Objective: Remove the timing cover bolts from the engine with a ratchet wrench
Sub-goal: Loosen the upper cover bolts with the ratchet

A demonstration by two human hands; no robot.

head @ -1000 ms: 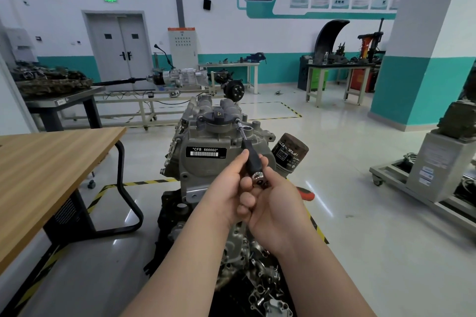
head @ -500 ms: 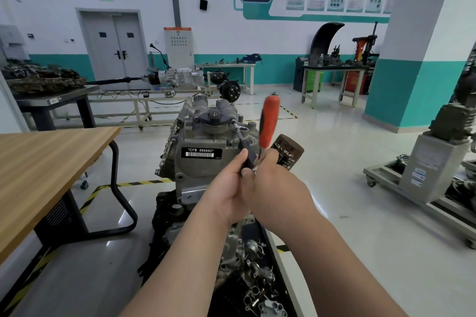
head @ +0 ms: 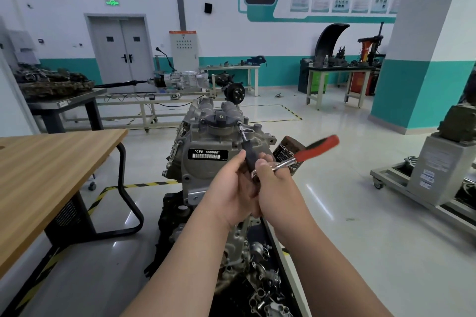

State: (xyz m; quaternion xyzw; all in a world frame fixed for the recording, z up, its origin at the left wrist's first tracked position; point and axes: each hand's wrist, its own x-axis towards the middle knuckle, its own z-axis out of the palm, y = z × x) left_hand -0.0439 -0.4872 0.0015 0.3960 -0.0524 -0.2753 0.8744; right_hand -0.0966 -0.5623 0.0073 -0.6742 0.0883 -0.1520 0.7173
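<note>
The ratchet (head: 309,153) is sitting on an extension (head: 248,153) reaching the engine (head: 206,136) top, the left hand (head: 230,188) gripping the extension to steady it, the right hand (head: 277,185) gripping the ratchet near its head.

2 hands (head: 231,189) (head: 277,184) | 1 engine (head: 206,136) | 1 ratchet wrench (head: 317,147) | 1 desk (head: 51,162)

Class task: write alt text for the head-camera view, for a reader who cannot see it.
A red-handled ratchet wrench on an extension bar reaches the top of a grey engine. The left hand grips the bar; the right hand holds the wrench near its head.
</note>
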